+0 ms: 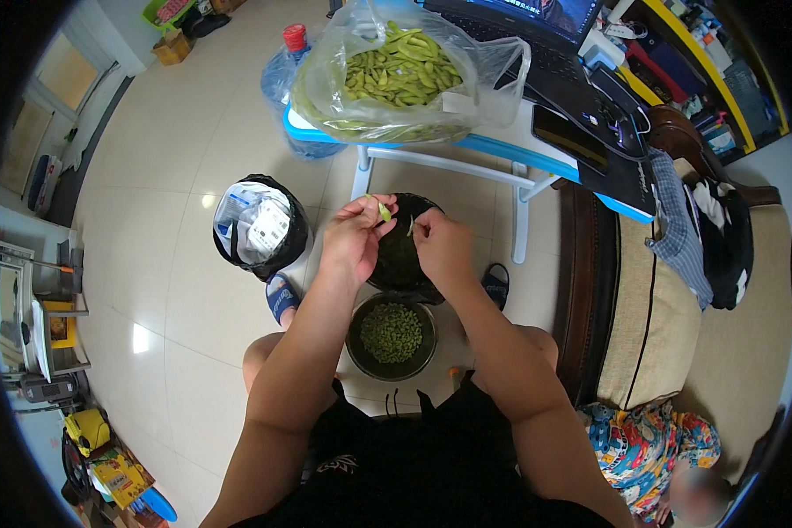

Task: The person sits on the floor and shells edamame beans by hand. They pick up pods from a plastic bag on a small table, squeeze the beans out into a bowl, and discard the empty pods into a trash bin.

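Note:
My left hand [355, 234] holds a green soybean pod [384, 210] between thumb and fingers. In the fingertips of my right hand [442, 241] is a thin pale strip [410, 226], perhaps a piece of pod. Both hands are above a bin lined with a black bag [409, 292], whose dark contents I cannot make out. Closer to me on the floor, a round metal bowl [426, 362] contains shelled green beans [391, 333]. A clear plastic bag [317, 99] full of soybean pods [402, 69] rests on the table.
The white table with a blue edge [501, 150] also bears a laptop [548, 72] and a phone [567, 137]. A second bin [264, 267] holds rubbish at left. Behind the table bag is a large water bottle [274, 86]. On the right-hand sofa [640, 330] lies a person [640, 449].

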Demonstrator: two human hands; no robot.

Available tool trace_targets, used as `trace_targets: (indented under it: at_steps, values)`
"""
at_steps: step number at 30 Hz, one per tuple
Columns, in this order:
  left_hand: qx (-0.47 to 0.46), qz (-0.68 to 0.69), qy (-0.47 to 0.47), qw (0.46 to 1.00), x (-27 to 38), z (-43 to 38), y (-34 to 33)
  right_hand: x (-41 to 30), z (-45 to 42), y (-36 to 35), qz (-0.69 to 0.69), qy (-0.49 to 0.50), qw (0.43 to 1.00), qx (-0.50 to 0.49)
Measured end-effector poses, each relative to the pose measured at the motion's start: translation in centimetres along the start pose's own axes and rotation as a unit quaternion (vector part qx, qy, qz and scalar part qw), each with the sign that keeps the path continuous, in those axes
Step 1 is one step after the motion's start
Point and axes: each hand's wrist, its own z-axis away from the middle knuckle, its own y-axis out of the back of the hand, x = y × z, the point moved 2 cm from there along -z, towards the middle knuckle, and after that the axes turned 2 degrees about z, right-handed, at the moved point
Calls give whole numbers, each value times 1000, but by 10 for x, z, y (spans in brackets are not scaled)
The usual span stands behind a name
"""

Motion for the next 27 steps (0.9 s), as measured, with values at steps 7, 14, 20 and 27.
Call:
trace_targets:
  at_steps: [7,14,20,27]
  values:
    - [-1,17,27,999,-13,1,2,-24,-4,10,-227,-78,970,-39]
    - [-29,67,89,993,-17,8,-8,-20,1,3,-120,59,991,30]
    - [-11,0,90,996,-14,8,2,-27,-6,17,-27,190,980,-44]
    - [-15,-119,71,990,-4,20,0,-24,-4,18,-32,150,982,-109]
